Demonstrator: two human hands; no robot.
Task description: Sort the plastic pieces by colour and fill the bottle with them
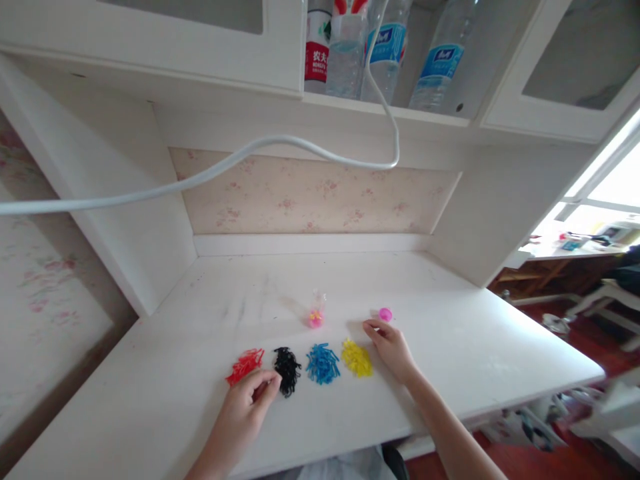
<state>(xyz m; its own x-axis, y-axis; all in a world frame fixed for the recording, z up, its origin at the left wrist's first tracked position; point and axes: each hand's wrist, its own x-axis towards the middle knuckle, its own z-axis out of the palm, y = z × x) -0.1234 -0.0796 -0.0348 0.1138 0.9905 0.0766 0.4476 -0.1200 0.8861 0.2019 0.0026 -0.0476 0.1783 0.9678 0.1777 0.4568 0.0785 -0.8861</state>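
My left hand (pixel 253 397) is closed in a pinch at the near edge of a pile of small black bands or strips (pixel 287 371). A pile of red strips (pixel 249 363) lies just beyond its knuckles. My right hand (pixel 391 345) is also pinched, beside the pile of yellow strips (pixel 357 358). Whatever its fingertips hold, if anything, is too small to make out; the same goes for the left. Between the hands lies a pile of blue strips (pixel 323 364). Behind the piles stands a small clear container (pixel 316 316) with a pink lower part and yellow bits. A round pink cap (pixel 385 314) lies beyond my right hand.
The piles lie in a row on a white desk (pixel 200 320). Overhead, a white cable (pixel 280 141) crosses the view. Water bottles (pixel 437 73) stand in the open shelf above. A side panel (pixel 505 207) bounds the desk at right.
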